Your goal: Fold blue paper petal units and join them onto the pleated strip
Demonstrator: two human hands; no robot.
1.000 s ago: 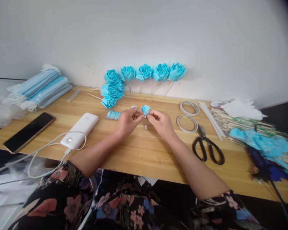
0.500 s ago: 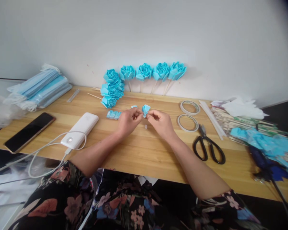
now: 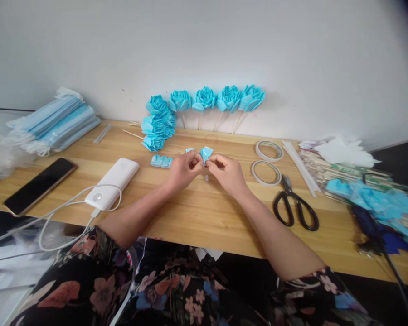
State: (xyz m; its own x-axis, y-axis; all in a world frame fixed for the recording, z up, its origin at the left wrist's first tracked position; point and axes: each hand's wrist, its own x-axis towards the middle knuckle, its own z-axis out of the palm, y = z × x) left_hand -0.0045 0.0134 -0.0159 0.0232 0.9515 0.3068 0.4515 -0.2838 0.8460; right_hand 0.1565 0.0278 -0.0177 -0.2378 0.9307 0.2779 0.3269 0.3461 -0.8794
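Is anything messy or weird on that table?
Yes, the right side: crumpled blue material and white material lie heaped untidily, unlike the blue flowers lined up behind. Nothing looks spilled. The small blue piece between the left hand and right hand shows no obvious damage.

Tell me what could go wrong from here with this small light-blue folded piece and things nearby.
The small light-blue folded piece is held in a pinch by the left hand and right hand, so it might slip or unfold. The tiny white scrap close by on the brown wooden table could get brushed aside. The white cable on the white rectangular power bank loops near the left forearm, which might snag it.
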